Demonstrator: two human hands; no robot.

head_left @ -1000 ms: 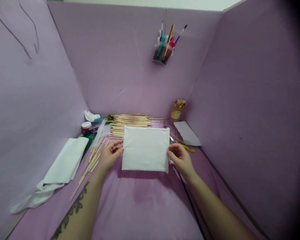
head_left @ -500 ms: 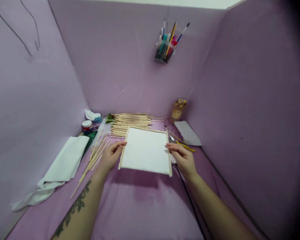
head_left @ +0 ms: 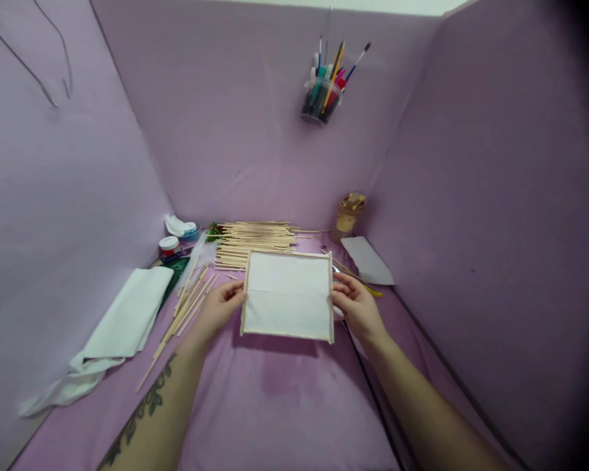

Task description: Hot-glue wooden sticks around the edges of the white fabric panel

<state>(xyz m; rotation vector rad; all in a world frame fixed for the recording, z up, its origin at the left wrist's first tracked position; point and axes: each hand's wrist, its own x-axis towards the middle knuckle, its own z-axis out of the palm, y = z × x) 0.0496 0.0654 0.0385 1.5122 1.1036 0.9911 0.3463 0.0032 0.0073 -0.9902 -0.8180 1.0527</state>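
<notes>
A small white cloth panel edged with a thin wooden-stick frame is held between both hands just above the purple table, tilted toward me. My left hand pinches its left edge, fingers closed on the frame. My right hand grips its right edge the same way. Behind the panel lies a pile of long wooden sticks, and several loose sticks lie left of my left hand.
A folded white cloth lies at the left. Small paint jars stand at the back left. A brown container and a white sheet sit at the back right. A brush cup hangs on the rear wall. Purple walls enclose three sides.
The panel has been turned over between my hands: its plain cloth face showed a second ago, now the wooden frame shows around the edge. It tilted flat, then back toward me.
</notes>
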